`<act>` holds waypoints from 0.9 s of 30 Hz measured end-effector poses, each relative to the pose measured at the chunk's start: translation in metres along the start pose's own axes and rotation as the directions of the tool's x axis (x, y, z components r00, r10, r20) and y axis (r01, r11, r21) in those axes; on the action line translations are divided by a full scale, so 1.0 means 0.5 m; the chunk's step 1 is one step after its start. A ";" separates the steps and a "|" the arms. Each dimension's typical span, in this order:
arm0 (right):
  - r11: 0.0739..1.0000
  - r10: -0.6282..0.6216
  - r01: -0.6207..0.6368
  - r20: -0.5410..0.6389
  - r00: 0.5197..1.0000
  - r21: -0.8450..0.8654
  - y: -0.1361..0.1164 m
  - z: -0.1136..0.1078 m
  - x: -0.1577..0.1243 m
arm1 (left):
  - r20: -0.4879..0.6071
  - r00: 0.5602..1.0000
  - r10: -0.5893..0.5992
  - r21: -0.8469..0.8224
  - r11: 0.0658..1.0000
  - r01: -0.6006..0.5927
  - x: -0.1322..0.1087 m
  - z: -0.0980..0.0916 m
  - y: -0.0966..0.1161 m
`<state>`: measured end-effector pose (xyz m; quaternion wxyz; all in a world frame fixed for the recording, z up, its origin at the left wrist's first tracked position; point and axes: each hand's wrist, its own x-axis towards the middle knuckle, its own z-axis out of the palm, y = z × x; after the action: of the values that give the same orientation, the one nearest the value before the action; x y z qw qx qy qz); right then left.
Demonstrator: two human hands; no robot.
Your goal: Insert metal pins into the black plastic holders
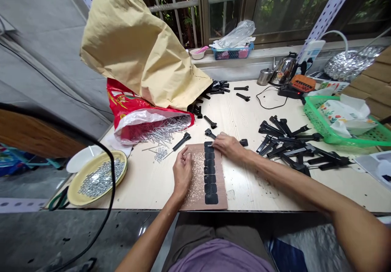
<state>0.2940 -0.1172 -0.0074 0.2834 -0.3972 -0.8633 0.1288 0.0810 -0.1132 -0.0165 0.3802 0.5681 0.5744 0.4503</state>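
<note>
A brown board (220, 190) lies at the table's near edge with a column of several black pieces (210, 174) set on it. My right hand (227, 145) rests at the top of that column, fingers pinched on the topmost black piece (208, 144). My left hand (182, 170) lies curled on the board's left side, fingers closed; what it holds is hidden. Loose black T-shaped parts (181, 142) lie just beyond the board.
A red bag spilling metal pins (159, 129) sits under a brown paper sack (140, 47) at the left. A yellow dish of small metal bits (97, 177) is near the left edge. A pile of black parts (290, 143), a green basket (345, 131) and a kettle (284, 70) stand right.
</note>
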 end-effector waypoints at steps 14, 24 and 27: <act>0.992 -0.031 0.027 0.031 0.999 0.124 0.021 0.008 0.006 | -0.023 0.999 0.034 0.016 0.999 -0.034 -0.001 0.003 -0.001; 0.923 0.155 -0.123 0.060 0.986 -0.364 0.030 -0.163 -0.065 | -0.165 0.985 0.055 0.087 0.995 -0.041 0.010 -0.109 -0.014; 0.838 0.120 -0.101 0.000 0.993 -0.536 0.003 -0.187 -0.028 | -0.259 0.963 0.071 0.183 0.983 -0.023 0.020 -0.174 -0.042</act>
<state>0.3575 -0.1273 0.0619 0.1390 -0.5073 -0.8453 -0.0939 -0.0088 -0.1094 -0.0094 0.2372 0.5482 0.6442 0.4777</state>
